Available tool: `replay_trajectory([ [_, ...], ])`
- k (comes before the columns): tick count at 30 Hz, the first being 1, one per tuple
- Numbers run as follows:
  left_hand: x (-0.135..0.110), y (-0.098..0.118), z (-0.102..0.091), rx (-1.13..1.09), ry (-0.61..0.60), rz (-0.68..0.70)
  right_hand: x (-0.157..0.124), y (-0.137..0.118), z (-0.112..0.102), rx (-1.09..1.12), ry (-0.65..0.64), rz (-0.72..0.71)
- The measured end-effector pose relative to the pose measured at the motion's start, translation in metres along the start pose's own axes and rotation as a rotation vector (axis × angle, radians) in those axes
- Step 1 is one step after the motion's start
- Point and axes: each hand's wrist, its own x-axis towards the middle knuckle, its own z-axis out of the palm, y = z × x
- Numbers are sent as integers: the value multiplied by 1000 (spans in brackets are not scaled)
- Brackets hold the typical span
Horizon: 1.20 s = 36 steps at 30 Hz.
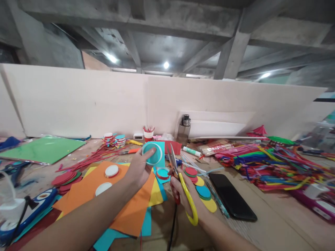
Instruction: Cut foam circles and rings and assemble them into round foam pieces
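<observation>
My left hand (140, 167) holds a teal paper sheet (157, 153) with a white ring-shaped lid pressed against it, fingers pinched on its edge. My right hand (187, 198) grips yellow-handled scissors (183, 184), blades slightly apart and pointing up toward the teal sheet. Both hands hover above a table strewn with coloured paper. Cut paper circles (199, 184) in red, green, yellow and blue lie just right of the scissors.
Orange sheets (104, 188) with two white lids lie at left. A black phone (231, 197) rests at right, beside a heap of coloured strips (267, 164). A green sheet (42, 150), a bottle (184, 130), a glue stick (192, 151) and a white partition wall stand behind.
</observation>
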Motion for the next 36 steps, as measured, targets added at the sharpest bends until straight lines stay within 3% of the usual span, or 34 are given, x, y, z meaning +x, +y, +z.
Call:
replay_trajectory([
  [10, 1, -21, -7, -8, 49, 0, 1, 3, -8, -109, -100, -31],
  [18, 0, -21, -9, -1, 13, 8, 1, 2, -7, -253, -33, -180],
  [25, -4, -22, -7, 13, -15, 20, 1, 3, -11, -323, -58, -89],
  [36, -4, -20, -6, 29, -19, 40, 0, 3, -8, -321, 29, -212],
])
